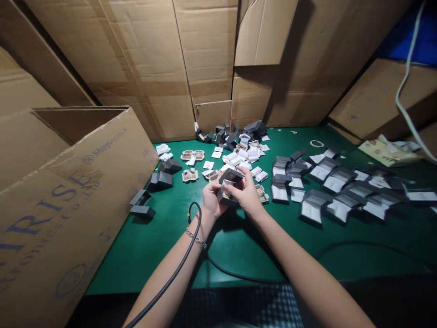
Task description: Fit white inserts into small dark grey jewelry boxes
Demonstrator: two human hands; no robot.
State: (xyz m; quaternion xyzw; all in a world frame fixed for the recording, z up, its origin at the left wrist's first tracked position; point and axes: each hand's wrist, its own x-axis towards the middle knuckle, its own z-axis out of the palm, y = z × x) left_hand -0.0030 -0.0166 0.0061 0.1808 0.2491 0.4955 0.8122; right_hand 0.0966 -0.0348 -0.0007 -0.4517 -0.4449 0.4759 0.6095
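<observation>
Both my hands are around one small dark hinged box [231,176], its lid raised, above the middle of the green table. My left hand [212,198] grips it from the left. From the right, my right hand [248,193] has its fingers at the lid and its thumb over the opening. Something pale shows inside the box, partly hidden by the thumb. Just beyond my hands lie loose white inserts [235,158] and several pale cardboard trays [193,155]. To the right stand rows of open dark boxes with white linings [312,209].
A large cardboard carton [68,191] takes up the left side. More dark boxes [160,181] sit beside it, and others are heaped at the back [235,133]. Cardboard walls close off the far edge. A black cable [180,269] crosses my left forearm.
</observation>
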